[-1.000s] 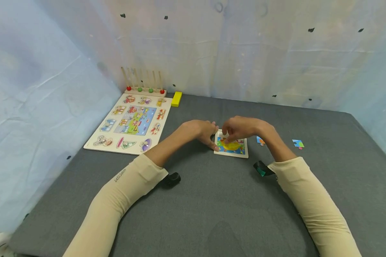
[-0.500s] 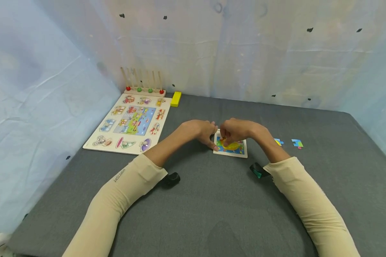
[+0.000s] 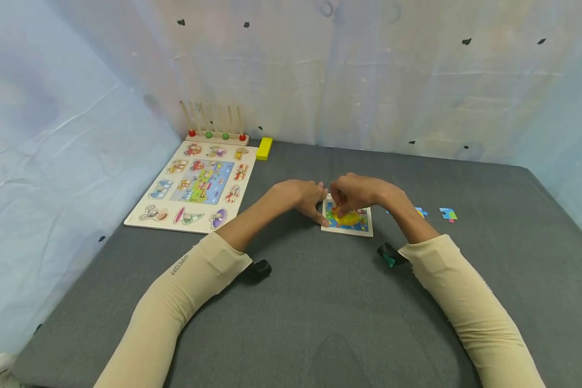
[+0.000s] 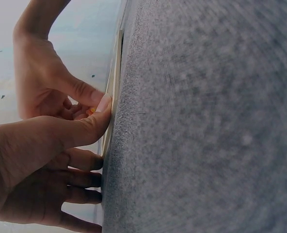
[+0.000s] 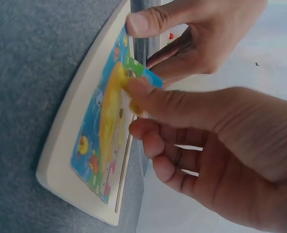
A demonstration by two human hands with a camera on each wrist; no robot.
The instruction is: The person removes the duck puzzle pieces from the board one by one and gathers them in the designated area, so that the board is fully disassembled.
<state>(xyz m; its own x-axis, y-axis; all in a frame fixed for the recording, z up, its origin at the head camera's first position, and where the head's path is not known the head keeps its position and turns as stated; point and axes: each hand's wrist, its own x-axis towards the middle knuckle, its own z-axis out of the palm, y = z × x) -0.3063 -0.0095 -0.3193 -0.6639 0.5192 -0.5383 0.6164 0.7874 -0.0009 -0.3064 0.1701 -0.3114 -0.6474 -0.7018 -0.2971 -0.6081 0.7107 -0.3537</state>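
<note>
A small jigsaw puzzle in a pale wooden frame [image 3: 351, 233] lies on the grey table, its blue picture showing a large yellow shape. My left hand [image 3: 303, 198] rests at the frame's left side, thumb on the rim and the other fingers stretched out along the edge. Over the picture, my right hand [image 3: 361, 192] pinches a puzzle piece [image 5: 153, 77] with green and blue parts. That piece tilts up out of the frame's far side in the right wrist view, partly hidden behind the thumb. A bare strip of the frame's backing shows beside the yellow shape.
Loose puzzle pieces lie to the right: one [image 3: 448, 214] in full view, another [image 3: 421, 212] partly behind the right forearm. At the back left are a large wooden peg puzzle [image 3: 194, 186], a bead-and-rod stand [image 3: 218, 138] and a yellow block [image 3: 264, 149].
My right hand has shifted slightly left over the puzzle, and its forearm has uncovered a loose piece on its right. The left hand holds its place on the frame.
</note>
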